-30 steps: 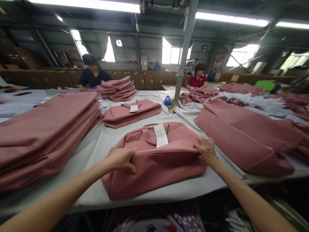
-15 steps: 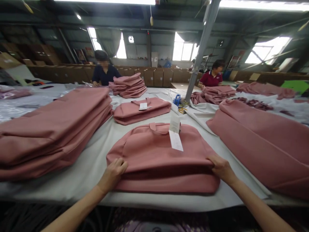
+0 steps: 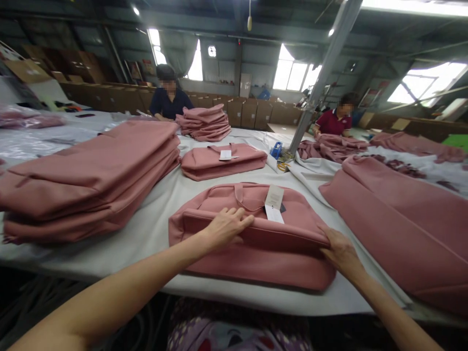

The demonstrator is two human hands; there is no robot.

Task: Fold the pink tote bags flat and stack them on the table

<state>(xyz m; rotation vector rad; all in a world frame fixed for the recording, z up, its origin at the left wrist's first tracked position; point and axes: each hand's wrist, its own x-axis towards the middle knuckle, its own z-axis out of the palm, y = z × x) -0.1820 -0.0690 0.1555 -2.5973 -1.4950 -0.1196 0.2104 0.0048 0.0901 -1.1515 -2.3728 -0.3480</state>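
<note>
Since the earlier frame the left hand [image 3: 224, 228] has left the near-left corner of the pink bag [image 3: 252, 234] and now lies flat, fingers spread, on the folded-over top edge near the middle, pressing it down rather than gripping. Meanwhile the right hand [image 3: 338, 248] stays at the bag's right end, fingers curled round the fold, pinching the fabric. That bag lies on the tabletop [image 3: 153, 229] straight ahead, at its near edge, handles and a white paper tag [image 3: 273, 202] turned up on its far half. By the look of it the near part is folded over and being flattened, while the far half with the handles is not yet covered. Left of it rises a tall stack of flat pink bags [image 3: 91, 175]; beyond it lies another tagged bag [image 3: 223, 162], and a smaller stack [image 3: 204, 123] sits in front of a seated person [image 3: 168, 100]. To the right, large pink pieces [image 3: 402, 219] spread out, and a second person [image 3: 338, 119] works at the far side
</note>
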